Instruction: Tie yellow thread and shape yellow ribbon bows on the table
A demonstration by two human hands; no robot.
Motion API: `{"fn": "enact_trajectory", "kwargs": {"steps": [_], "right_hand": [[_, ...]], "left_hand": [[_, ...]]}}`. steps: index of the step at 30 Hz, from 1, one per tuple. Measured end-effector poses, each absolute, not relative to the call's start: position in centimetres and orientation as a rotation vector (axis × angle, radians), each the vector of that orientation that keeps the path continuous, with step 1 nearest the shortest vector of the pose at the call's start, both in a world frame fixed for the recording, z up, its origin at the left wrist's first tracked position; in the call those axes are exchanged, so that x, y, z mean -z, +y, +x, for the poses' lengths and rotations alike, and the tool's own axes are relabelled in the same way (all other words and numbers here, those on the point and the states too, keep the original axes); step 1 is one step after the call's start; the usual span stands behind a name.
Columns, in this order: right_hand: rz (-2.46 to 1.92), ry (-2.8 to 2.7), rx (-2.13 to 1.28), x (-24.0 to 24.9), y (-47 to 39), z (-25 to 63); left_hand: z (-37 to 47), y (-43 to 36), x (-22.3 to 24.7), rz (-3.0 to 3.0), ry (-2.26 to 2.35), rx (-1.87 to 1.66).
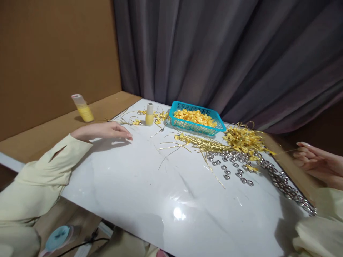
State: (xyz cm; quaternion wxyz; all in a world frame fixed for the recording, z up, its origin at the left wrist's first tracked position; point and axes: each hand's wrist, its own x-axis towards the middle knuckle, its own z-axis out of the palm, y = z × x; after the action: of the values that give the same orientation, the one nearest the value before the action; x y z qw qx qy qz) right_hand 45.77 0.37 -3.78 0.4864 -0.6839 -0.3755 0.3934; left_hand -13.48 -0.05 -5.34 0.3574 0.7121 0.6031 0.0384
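Observation:
My left hand (pixel 107 131) hovers low over the left side of the white table (pixel 139 200), palm down with fingers stretched out and nothing visible in them. Off the table's right edge, my right hand (pixel 313 159) is closed in a pinch on a thin gold wire (pixel 285 152). That wire runs left towards a heap of yellow ribbon bows on gold wires (pixel 242 139). Beside the heap lies a bundle of straight gold wires (pixel 209 144). Silver metal rings (pixel 227 176) are scattered in front of it, several of them strung along the right edge.
A blue basket (pixel 221 125) of yellow ribbon pieces stands at the back. A small bottle with yellow contents (pixel 149 116) is left of it, near loose wired bows (pixel 136 122). A taller yellow container (pixel 85 111) stands at far left. Below the table is a blue-lidded cup (pixel 57 237).

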Motion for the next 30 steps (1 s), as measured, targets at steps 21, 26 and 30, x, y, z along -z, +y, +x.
{"fn": "enact_trajectory", "kwargs": {"steps": [21,26,30], "right_hand": [[-1.199,-1.37,-1.171,-1.5,-0.3,37.7],[-1.175,-1.406,-1.223,-1.6,-0.1,37.3],[-1.146,-1.386,-1.208,-1.7,-0.2,37.3]], "left_hand": [[18.3,6.8,1.2,2.084,0.385,-0.273],[22.0,7.7,2.6,1.651,0.077,-0.178],[21.1,7.5,1.7,1.586,0.139,-0.183]]}}
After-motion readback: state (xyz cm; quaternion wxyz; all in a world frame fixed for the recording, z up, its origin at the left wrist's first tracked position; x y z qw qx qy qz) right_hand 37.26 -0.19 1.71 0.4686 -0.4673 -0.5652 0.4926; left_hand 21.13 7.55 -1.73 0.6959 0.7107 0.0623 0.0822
